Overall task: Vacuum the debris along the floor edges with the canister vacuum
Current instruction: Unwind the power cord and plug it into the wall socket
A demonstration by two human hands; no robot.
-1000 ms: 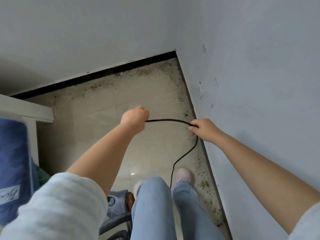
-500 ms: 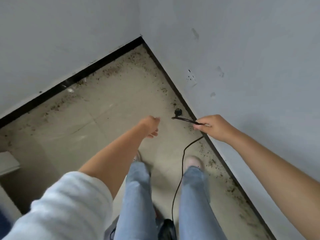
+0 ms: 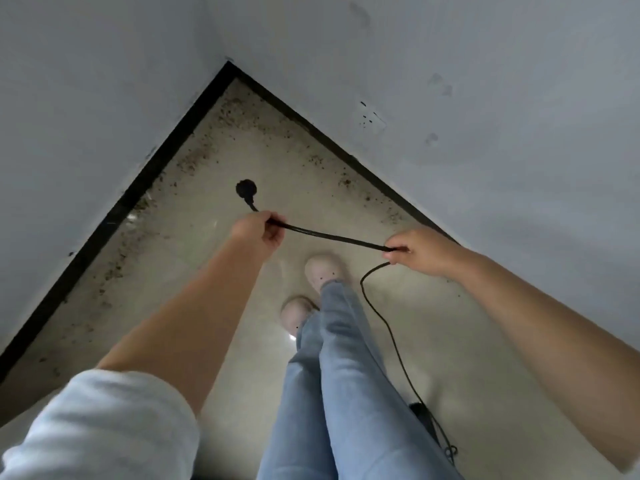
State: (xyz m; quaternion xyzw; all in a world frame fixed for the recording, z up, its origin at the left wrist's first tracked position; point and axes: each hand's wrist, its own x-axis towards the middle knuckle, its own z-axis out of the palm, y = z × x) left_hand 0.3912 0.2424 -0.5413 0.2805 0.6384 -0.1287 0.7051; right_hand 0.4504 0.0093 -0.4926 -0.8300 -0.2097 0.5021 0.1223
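A black power cord (image 3: 332, 236) stretches between my two hands above the floor. My left hand (image 3: 258, 230) grips it near its end, and the black plug (image 3: 246, 189) sticks out just past that hand. My right hand (image 3: 417, 251) pinches the cord further along, from where it loops down past my legs to a dark vacuum part (image 3: 424, 415) at the lower right. Dark debris (image 3: 239, 114) lies scattered along both floor edges and thickest in the corner. The rest of the canister vacuum is hidden.
Two pale walls meet at a corner with black skirting (image 3: 138, 188). A white wall socket (image 3: 372, 119) sits low on the right wall. My legs in blue jeans and pale shoes (image 3: 323, 268) stand on the beige tiled floor (image 3: 207, 258).
My left hand has taken hold of the cord near the plug again, after letting go half a second ago. The view has swung left toward the corner, and the socket now appears on the right wall.
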